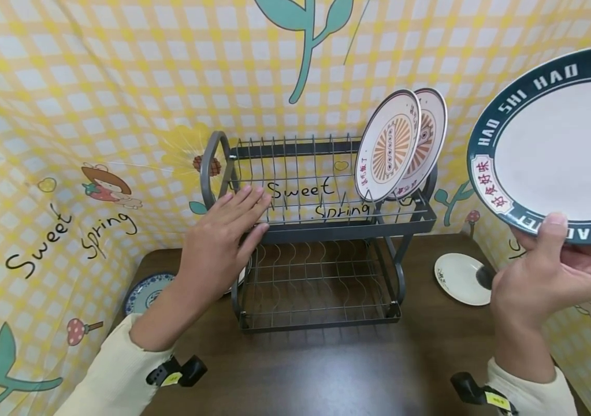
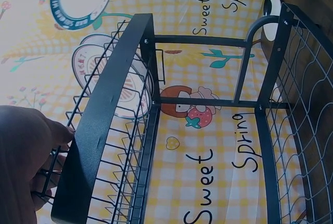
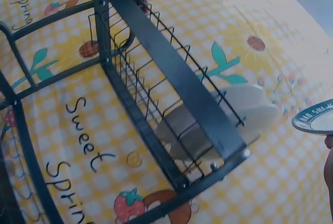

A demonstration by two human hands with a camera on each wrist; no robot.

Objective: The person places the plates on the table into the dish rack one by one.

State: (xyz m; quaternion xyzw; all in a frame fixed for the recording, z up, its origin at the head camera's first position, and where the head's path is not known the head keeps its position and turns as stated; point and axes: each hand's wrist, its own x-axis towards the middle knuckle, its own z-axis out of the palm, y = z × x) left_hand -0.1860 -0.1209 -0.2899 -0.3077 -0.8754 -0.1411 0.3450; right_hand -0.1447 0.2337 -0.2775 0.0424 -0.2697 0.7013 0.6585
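My right hand grips a large white plate with a dark green lettered rim, thumb over its lower edge and fingers beneath. The plate is held up at the right, beside a dark two-tier dish rack. My left hand rests on the left end of the rack's upper tier, fingers stretched out over the wires. In the left wrist view its thumb lies at the front rail. Two white plates with orange sunburst prints, a front one and a rear one, lean in the upper tier's right end.
On the brown table, a small white plate lies right of the rack. A blue-patterned plate lies to the left, partly behind my left arm. A yellow checked cloth covers the walls close behind and beside the rack.
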